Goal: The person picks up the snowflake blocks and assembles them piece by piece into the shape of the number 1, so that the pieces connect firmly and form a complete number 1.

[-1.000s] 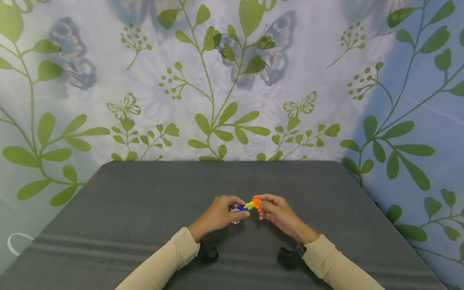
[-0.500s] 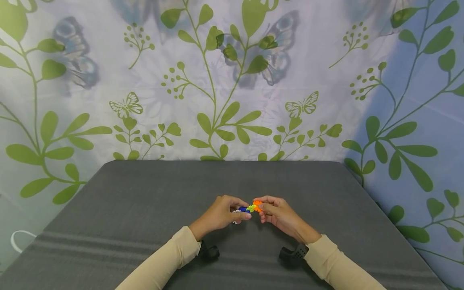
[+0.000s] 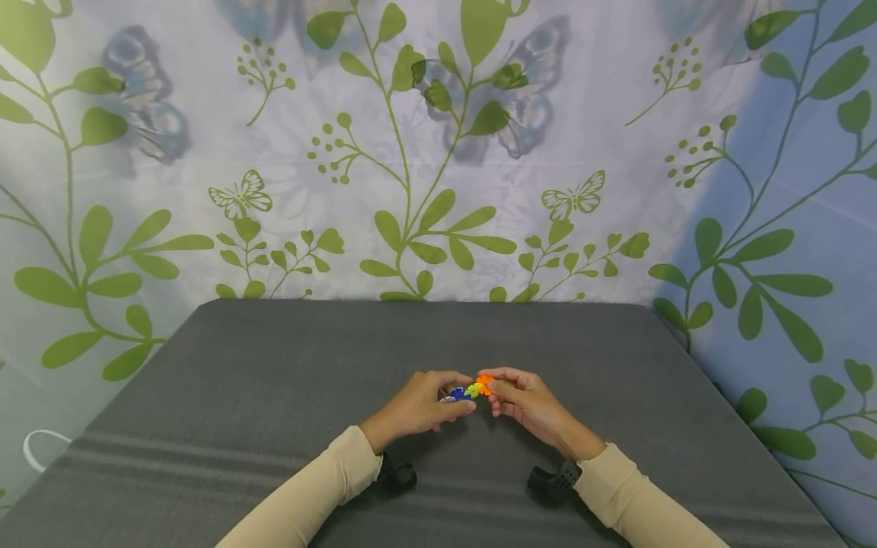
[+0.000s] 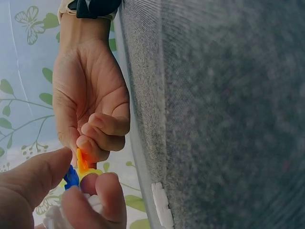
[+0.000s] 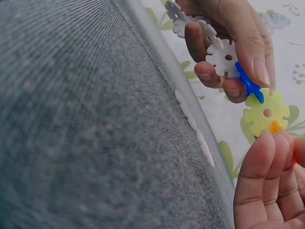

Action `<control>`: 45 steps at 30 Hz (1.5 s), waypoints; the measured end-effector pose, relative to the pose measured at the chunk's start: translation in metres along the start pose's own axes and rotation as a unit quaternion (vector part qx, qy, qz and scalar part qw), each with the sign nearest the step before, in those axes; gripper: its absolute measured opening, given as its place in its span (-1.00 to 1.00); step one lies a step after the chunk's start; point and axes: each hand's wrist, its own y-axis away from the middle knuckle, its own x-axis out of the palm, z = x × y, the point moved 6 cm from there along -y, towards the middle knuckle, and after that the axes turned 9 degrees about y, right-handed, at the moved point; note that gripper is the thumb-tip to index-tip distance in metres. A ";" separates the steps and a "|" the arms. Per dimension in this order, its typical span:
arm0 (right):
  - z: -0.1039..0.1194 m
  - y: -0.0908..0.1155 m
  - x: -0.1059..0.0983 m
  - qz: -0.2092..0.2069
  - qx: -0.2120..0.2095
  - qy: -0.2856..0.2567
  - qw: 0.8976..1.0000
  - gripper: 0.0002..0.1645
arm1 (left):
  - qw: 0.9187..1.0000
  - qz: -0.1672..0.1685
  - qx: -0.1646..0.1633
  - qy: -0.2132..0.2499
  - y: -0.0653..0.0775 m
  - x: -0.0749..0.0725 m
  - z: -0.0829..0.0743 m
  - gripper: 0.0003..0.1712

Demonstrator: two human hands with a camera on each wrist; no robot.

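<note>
Between my hands runs a short chain of notched, flower-shaped interlocking discs. My left hand (image 3: 419, 403) grips its left part, thumb and fingers around the blue disc (image 3: 459, 394) and the white discs (image 5: 218, 53). Several white discs trail behind those fingers in the right wrist view, partly covered by them. A yellow-green disc (image 5: 255, 119) joins the blue one, seen nearly edge-on there. At the other end, my right hand (image 3: 533, 403) pinches the orange disc (image 3: 485, 383), mostly hidden by fingertips in the right wrist view. The orange disc slots into the yellow-green one.
A dark grey cloth-covered table (image 3: 308, 350) lies under the hands. Behind it hangs a leaf-and-butterfly patterned curtain (image 3: 288, 152). A white lumpy strip (image 5: 194, 129) shows near the table's edge, and a white loop (image 3: 29, 450) is at far left.
The chain has turned slightly in the left hand, so less of the white discs shows from above. Both hands stay close together and keep their holds.
</note>
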 end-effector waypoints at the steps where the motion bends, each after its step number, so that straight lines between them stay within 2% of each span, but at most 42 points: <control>1: 0.000 0.000 0.000 0.000 -0.002 -0.001 1.000 -0.45 | 1.000 0.002 -0.002 -0.003 0.000 0.000 0.000 -0.45; 6: 0.001 -0.001 0.002 0.003 -0.014 -0.016 1.000 -0.57 | 0.999 0.016 -0.007 -0.028 0.001 0.001 -0.002 -0.36; 11: 0.001 -0.001 0.004 0.003 -0.017 -0.027 0.999 -0.60 | 0.999 0.023 -0.012 -0.035 0.002 0.002 -0.003 -0.36; 19: 0.001 0.001 0.010 0.000 0.004 0.008 1.000 -0.55 | 0.998 0.033 -0.031 -0.047 0.003 0.005 -0.001 -0.41; 23: 0.002 0.000 0.012 0.006 -0.001 0.019 1.000 -0.54 | 0.998 0.034 -0.024 -0.048 0.004 0.005 -0.002 -0.47; 27: 0.002 -0.001 0.012 0.005 -0.001 0.030 1.000 -0.50 | 0.998 0.027 -0.009 -0.056 0.003 0.001 -0.004 -0.51; 32: -0.001 -0.003 0.009 -0.012 0.009 0.033 0.999 -0.53 | 0.998 -0.009 -0.012 -0.060 0.003 -0.008 -0.004 -0.54; 34: -0.002 -0.004 0.008 -0.020 0.006 0.049 0.999 -0.54 | 0.998 -0.023 -0.017 -0.061 0.003 -0.012 -0.003 -0.53; 37: -0.002 -0.004 0.007 -0.032 -0.018 0.103 0.994 -0.61 | 0.997 -0.034 -0.022 -0.060 0.002 -0.017 -0.001 -0.53; 42: -0.001 -0.004 0.007 -0.051 -0.063 0.203 0.976 -0.69 | 0.998 -0.040 -0.030 -0.048 0.003 -0.022 0.001 -0.53; 45: -0.001 -0.007 0.008 -0.052 -0.069 0.243 0.966 -0.65 | 0.997 -0.043 -0.035 -0.044 0.003 -0.026 0.002 -0.52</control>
